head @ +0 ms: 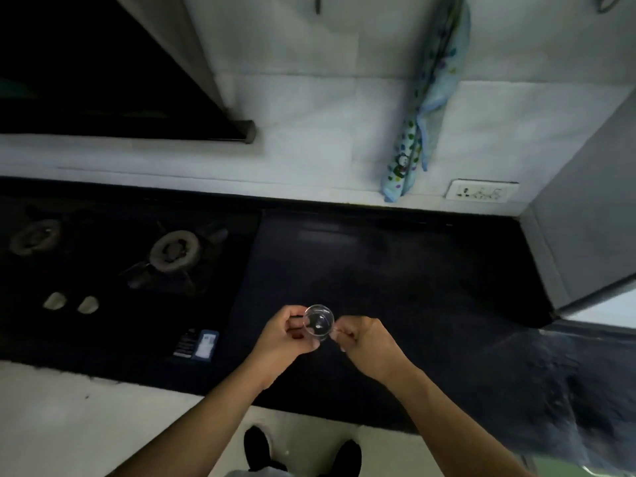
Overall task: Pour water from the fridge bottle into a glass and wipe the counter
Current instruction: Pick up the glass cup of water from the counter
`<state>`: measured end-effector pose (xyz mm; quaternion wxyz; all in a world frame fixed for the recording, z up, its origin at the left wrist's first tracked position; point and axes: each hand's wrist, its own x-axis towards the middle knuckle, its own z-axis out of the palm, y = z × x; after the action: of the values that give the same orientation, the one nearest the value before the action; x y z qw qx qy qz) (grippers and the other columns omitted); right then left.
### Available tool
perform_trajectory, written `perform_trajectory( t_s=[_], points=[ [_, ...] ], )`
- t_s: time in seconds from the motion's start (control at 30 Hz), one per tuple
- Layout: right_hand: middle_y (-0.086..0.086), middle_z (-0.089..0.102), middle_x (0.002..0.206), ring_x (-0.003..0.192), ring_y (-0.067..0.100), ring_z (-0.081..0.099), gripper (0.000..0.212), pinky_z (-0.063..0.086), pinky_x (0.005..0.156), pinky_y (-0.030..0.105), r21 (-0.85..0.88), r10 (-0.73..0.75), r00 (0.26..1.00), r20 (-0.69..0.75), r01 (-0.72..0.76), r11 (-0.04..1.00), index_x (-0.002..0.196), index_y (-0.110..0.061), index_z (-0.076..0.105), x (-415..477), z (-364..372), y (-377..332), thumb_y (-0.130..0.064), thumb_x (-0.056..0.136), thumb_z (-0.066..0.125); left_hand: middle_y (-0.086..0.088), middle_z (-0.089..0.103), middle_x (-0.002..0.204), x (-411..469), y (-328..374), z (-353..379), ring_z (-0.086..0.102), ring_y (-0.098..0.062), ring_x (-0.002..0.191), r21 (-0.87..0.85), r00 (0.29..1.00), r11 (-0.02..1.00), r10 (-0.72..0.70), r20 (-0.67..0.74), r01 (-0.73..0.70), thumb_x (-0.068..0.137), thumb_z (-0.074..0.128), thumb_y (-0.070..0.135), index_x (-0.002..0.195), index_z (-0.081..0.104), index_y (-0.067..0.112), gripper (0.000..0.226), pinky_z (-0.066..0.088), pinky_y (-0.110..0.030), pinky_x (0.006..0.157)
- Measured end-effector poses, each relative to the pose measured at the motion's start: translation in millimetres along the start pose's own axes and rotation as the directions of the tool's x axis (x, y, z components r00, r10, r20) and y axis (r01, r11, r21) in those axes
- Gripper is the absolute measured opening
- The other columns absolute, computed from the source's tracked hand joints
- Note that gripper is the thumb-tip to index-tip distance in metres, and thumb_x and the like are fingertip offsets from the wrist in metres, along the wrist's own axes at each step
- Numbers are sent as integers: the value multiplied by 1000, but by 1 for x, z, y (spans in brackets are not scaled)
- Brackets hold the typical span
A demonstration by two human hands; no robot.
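Both hands hold a clear glass (318,323) over the dark desk (395,270).

The left hand (287,335) curls its fingers around the left side of the glass, and the right hand (361,342) is closed in a pinch against its right side, so the glass sits between the two, mouth facing up toward the camera; whether its base touches the desk cannot be told. The glass looks empty, with only glints inside. Left of the glass, set into the desk, is a gas stove (120,263) with two burners and two pale knobs. Beyond the glass, on the white tiled wall, a blue patterned cloth (413,139) hangs down, with a wall socket (481,192) just to its right. Near the glass on the floor side, two dark shoes (258,445) show below the desk edge.
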<state>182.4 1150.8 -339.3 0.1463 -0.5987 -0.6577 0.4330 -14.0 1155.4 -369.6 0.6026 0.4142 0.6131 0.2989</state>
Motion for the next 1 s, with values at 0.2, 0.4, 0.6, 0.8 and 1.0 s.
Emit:
perform_trajectory(
  t_s=[0.2,0.4,0.6,0.8,1.0],
  points=[
    [-1,63,72,66,13,60,33,50,62,25,-91,-150,983,104,159,983,65,-34,52,26,37,-76,-25,96,60,-5,73,109,-39,0,-77,70,-10,91,-151,987,987,25,-158,-50,76,73,-19,118,60,11,53,56,-22,80],
    [-2,63,72,65,10,59,29,48,62,24,-159,-265,944,195,297,942,68,-28,55,43,98,-156,-24,97,58,-10,76,105,-82,-13,-171,72,-11,89,-195,964,974,65,-258,-118,76,74,-16,118,60,7,50,56,-25,79],
    [-5,57,63,56,-1,54,22,39,54,15,-196,-330,904,271,388,901,77,-10,63,57,197,-259,-20,96,57,-10,74,97,-135,-37,-295,67,-17,88,-267,936,948,77,-344,-176,63,78,1,114,61,8,54,55,-26,82],
    [2,68,75,68,15,66,22,53,66,35,-177,-375,862,341,450,875,79,-15,66,75,291,-357,-28,95,58,-6,76,107,-177,-56,-417,73,-11,91,-258,897,947,64,-437,-193,66,86,4,116,62,13,57,56,-25,79],
    [2,66,68,65,11,66,23,50,62,31,-185,-422,811,405,525,831,72,-17,62,91,352,-435,-24,93,58,-12,75,107,-203,-69,-501,71,-24,98,-287,828,931,28,-559,-225,55,90,10,109,65,14,60,59,-37,85]
  ],
)
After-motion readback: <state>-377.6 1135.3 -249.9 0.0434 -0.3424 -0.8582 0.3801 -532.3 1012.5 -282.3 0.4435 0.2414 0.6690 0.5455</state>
